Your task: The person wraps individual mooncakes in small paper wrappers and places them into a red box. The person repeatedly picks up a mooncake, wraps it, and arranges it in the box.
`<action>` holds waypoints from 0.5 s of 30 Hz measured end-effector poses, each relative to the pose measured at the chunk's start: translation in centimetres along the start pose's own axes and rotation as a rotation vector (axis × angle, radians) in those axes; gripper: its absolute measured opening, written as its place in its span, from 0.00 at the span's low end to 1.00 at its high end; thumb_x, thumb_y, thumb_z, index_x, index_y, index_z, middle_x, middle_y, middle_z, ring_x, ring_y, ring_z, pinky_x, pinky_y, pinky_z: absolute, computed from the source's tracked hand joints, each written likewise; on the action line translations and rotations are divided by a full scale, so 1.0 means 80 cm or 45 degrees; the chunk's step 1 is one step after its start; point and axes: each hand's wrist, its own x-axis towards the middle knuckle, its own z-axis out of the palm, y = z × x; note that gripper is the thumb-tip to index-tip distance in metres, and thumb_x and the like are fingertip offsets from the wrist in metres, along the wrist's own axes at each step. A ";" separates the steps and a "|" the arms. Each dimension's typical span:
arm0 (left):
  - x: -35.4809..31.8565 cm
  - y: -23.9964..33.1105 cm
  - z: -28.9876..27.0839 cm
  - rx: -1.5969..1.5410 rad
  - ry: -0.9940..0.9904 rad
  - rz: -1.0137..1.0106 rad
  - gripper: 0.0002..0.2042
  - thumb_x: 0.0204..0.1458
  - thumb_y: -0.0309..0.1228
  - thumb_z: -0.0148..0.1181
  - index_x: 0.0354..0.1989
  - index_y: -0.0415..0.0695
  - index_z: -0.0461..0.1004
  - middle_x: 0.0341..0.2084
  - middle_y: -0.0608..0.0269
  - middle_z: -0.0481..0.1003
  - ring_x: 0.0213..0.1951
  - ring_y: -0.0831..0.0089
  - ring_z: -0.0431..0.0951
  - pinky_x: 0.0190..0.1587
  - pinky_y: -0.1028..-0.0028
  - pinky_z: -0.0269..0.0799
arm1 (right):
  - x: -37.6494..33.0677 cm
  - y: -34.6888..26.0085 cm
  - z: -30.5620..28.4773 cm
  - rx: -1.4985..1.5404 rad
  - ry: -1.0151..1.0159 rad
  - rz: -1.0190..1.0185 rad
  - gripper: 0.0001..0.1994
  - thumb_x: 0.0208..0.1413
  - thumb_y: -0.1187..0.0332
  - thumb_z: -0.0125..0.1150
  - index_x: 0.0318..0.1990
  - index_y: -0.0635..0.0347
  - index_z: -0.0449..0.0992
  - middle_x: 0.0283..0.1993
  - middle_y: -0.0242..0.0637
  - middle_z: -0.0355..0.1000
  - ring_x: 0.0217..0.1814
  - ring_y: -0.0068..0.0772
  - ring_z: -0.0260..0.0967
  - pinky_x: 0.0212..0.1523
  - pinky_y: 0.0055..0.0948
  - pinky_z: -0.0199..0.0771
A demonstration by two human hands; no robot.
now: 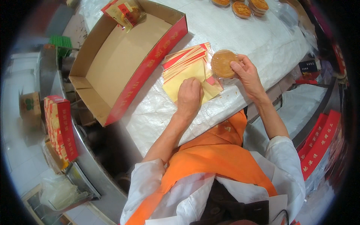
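In my right hand [248,77] is a round golden-brown mooncake [222,63] in a clear plastic tray, gripped at its right edge between thumb and fingers. To its left lies a fanned stack of red and yellow packaging bags [183,60] on the white-covered table. My left hand [190,94] rests on the top yellow bag [173,89] with its fingers curled in. The fingertips are hidden under the hand, but they seem to grip that bag. The mooncake is held just right of the stack, slightly above the table.
A shallow red cardboard box [123,56] stands left of the stack, with one filled packet [126,14] at its far end. More mooncakes [242,9] sit at the table's far side. A red patterned carton [61,127] is at the left; red strips [320,144] are at the right.
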 end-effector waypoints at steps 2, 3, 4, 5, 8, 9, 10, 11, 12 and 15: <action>-0.001 -0.002 -0.001 -0.018 -0.016 -0.022 0.08 0.44 0.17 0.58 0.31 0.37 0.67 0.29 0.48 0.69 0.32 0.51 0.71 0.35 0.60 0.69 | -0.003 0.002 0.008 -0.127 0.003 0.084 0.19 0.59 0.65 0.60 0.52 0.64 0.65 0.42 0.35 0.72 0.39 0.16 0.67 0.36 0.18 0.67; -0.002 -0.003 -0.002 -0.022 -0.021 -0.018 0.08 0.44 0.16 0.58 0.31 0.37 0.67 0.30 0.48 0.70 0.32 0.51 0.72 0.35 0.60 0.69 | -0.003 0.002 0.010 -0.165 -0.047 0.085 0.18 0.59 0.65 0.60 0.51 0.64 0.65 0.41 0.34 0.72 0.38 0.16 0.67 0.35 0.18 0.67; -0.003 -0.003 -0.003 -0.024 -0.041 -0.016 0.08 0.44 0.16 0.58 0.32 0.37 0.67 0.30 0.48 0.70 0.32 0.51 0.72 0.36 0.60 0.69 | -0.003 0.002 0.010 -0.263 -0.062 0.165 0.17 0.59 0.65 0.59 0.51 0.63 0.65 0.41 0.33 0.72 0.38 0.15 0.67 0.36 0.18 0.68; -0.003 -0.004 -0.004 -0.031 -0.052 -0.016 0.08 0.43 0.16 0.58 0.32 0.36 0.67 0.30 0.49 0.70 0.33 0.51 0.72 0.36 0.60 0.69 | -0.004 0.001 0.010 -0.344 -0.116 0.223 0.16 0.59 0.65 0.59 0.50 0.63 0.65 0.40 0.31 0.73 0.38 0.15 0.68 0.37 0.18 0.68; -0.002 -0.002 -0.007 -0.049 -0.033 0.001 0.10 0.42 0.16 0.58 0.33 0.36 0.68 0.31 0.50 0.71 0.33 0.52 0.73 0.36 0.61 0.70 | -0.001 -0.004 0.007 -0.453 -0.184 0.204 0.16 0.59 0.67 0.59 0.50 0.62 0.65 0.37 0.29 0.73 0.36 0.14 0.67 0.35 0.16 0.66; 0.000 0.000 -0.009 -0.065 -0.018 0.016 0.09 0.42 0.17 0.58 0.34 0.37 0.69 0.33 0.51 0.71 0.34 0.53 0.72 0.36 0.62 0.69 | 0.001 -0.006 0.006 -0.489 -0.206 0.167 0.16 0.59 0.67 0.59 0.50 0.62 0.65 0.36 0.29 0.72 0.36 0.14 0.67 0.34 0.15 0.66; 0.001 0.002 -0.011 -0.080 -0.003 0.030 0.09 0.42 0.18 0.58 0.34 0.38 0.69 0.34 0.53 0.71 0.35 0.55 0.72 0.36 0.62 0.69 | 0.002 -0.008 0.006 -0.516 -0.220 0.142 0.16 0.59 0.67 0.59 0.50 0.63 0.65 0.36 0.29 0.72 0.35 0.14 0.67 0.33 0.15 0.65; 0.004 0.004 -0.013 -0.097 0.020 0.063 0.09 0.42 0.20 0.58 0.34 0.39 0.69 0.35 0.54 0.71 0.36 0.56 0.72 0.37 0.63 0.68 | 0.003 -0.009 0.008 -0.566 -0.227 0.122 0.17 0.58 0.66 0.60 0.50 0.63 0.64 0.36 0.32 0.73 0.36 0.15 0.68 0.34 0.16 0.66; 0.007 0.006 -0.015 -0.101 0.024 0.063 0.09 0.42 0.20 0.58 0.34 0.39 0.70 0.35 0.55 0.71 0.37 0.57 0.72 0.37 0.63 0.68 | 0.004 -0.010 0.010 -0.608 -0.226 0.112 0.18 0.57 0.65 0.60 0.50 0.64 0.64 0.36 0.35 0.74 0.36 0.17 0.69 0.35 0.18 0.68; 0.018 0.013 -0.026 -0.128 0.044 0.104 0.09 0.42 0.20 0.58 0.33 0.39 0.70 0.36 0.56 0.71 0.39 0.58 0.72 0.39 0.64 0.67 | 0.005 -0.010 0.022 -0.632 -0.206 0.095 0.19 0.59 0.63 0.58 0.51 0.64 0.63 0.34 0.37 0.74 0.35 0.19 0.69 0.36 0.20 0.69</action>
